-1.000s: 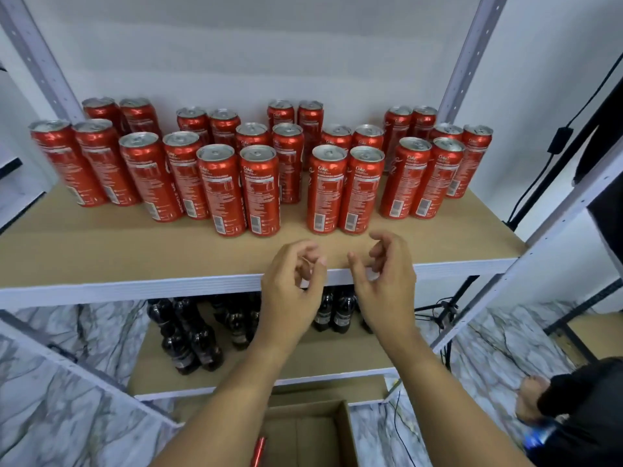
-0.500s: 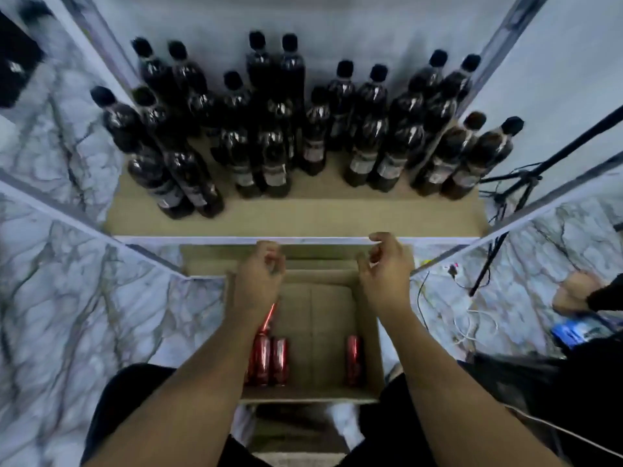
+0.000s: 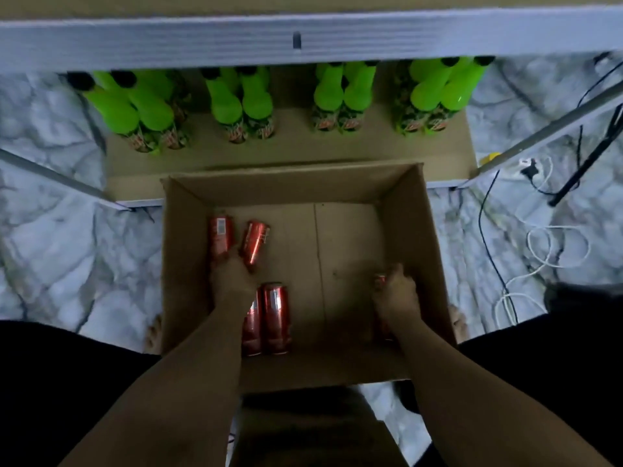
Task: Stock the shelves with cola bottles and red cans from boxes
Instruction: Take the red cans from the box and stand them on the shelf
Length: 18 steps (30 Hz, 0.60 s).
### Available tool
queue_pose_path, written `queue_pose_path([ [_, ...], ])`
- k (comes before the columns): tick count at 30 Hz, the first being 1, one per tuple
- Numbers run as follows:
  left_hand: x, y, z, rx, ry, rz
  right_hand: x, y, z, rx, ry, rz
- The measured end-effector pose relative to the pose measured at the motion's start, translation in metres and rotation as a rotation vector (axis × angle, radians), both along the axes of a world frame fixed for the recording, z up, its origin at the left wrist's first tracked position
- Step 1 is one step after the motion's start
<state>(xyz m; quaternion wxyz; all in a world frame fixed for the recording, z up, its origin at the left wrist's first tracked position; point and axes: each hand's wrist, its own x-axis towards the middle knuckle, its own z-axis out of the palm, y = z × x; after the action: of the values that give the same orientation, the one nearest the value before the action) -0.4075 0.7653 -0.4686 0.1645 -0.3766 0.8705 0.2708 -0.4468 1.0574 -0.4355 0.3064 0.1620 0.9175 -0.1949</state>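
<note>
Both hands are down inside the open cardboard box (image 3: 435, 230), which stands on the marble floor in front of the lowest shelf (image 3: 337, 153). The left hand (image 3: 232, 274) is near the left wall of the box, and its fingers are curled over the near ends of two red cans (image 3: 257, 242) that lie on the box bottom; whether it grips both or only one cannot be told. The right hand (image 3: 397, 294) is near the right wall, with the fingers closed around another red can (image 3: 381, 281), mostly hidden under the hand. Two more cans (image 3: 276, 318) lie side by side at the near edge of the box bottom, partly under the left forearm. On the lowest shelf stand green bottles (image 3: 357, 92) in pairs, behind the far wall of the box. White and black cables (image 3: 539, 244) lie on the floor at the right.
</note>
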Motion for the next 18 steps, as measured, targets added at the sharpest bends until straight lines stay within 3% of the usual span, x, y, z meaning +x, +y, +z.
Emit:
queue_pose_path([
  [6, 0.005, 0.009, -0.03, -0.1, -0.095, -0.137, 0.031, 0.004, -0.034, 0.241, -0.162, 0.092],
  [11, 0.007, 0.013, -0.046, -0.208, -0.095, -0.233, 0.038, 0.005, -0.05, 0.336, -0.071, 0.191],
  [13, 0.01, 0.014, -0.05, -0.212, -0.092, -0.242, 0.041, 0.007, -0.052, 0.293, -0.052, 0.177],
  [18, 0.014, 0.016, -0.05, -0.258, -0.134, -0.337, 0.045, 0.013, -0.058, 0.042, -0.225, 0.0],
])
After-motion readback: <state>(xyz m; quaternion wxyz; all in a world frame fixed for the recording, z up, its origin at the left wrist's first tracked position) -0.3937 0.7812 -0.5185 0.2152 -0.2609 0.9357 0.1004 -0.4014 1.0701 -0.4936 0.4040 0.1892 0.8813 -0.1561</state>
